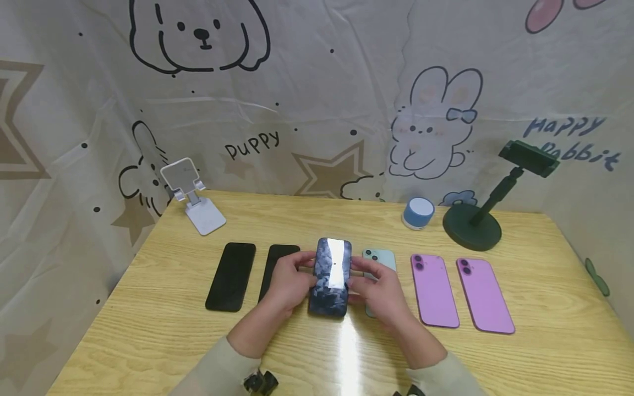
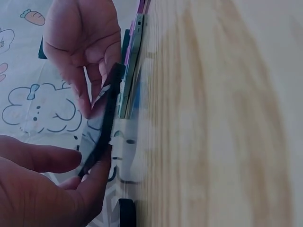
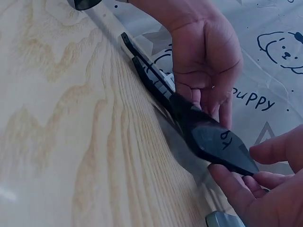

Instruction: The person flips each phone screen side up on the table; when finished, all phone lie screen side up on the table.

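Observation:
A dark smartphone is held at the middle of the row, its glossy screen facing up with a bright reflection. My left hand pinches its left edge between thumb and fingers. On the opposite edge, my right hand grips it the same way. Both wrist views show the phone lifted off the table and tilted. Behind my left hand lies a black phone, partly covered. A pale green phone with two camera lenses lies under my right hand, partly hidden.
Another black phone lies at the left; two pink phones lie face down at the right. Along the back stand a white folding phone stand, a blue and white round object and a dark green clamp stand. Printed cloth hangs behind.

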A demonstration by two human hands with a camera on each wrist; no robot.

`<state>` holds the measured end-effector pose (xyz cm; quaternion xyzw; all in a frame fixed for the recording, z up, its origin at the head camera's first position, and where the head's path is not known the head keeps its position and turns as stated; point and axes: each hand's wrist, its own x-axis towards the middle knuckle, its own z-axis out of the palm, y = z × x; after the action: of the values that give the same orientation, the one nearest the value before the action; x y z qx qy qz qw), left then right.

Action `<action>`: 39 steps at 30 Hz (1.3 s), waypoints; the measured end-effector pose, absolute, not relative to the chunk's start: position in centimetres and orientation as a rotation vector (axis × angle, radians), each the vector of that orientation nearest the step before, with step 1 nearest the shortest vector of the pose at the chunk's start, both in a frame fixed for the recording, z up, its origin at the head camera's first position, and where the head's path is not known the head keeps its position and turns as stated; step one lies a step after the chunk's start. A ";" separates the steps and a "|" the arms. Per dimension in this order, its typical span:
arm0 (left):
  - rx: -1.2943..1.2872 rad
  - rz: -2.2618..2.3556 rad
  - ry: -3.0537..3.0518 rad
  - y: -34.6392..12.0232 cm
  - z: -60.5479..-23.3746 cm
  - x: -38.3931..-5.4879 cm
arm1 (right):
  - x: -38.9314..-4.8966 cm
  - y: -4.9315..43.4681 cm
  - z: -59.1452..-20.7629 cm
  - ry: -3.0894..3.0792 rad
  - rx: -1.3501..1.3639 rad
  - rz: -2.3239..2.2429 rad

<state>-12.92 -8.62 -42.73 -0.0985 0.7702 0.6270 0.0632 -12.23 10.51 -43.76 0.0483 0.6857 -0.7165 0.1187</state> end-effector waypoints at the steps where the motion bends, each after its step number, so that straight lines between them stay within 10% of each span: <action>1: -0.285 1.891 2.327 -8.7 -42.8 -12.9 | -12.2 10.5 -43.8 2.000 0.141 -2.098; 39: -0.203 1.756 2.341 -9.0 -42.6 -12.7 | -11.9 11.1 -43.0 2.222 -0.138 -1.701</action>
<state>-12.72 -9.03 -42.64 -0.0690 0.7938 0.5953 0.1037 -11.88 11.09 -43.02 -0.0487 0.7816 -0.5984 0.1692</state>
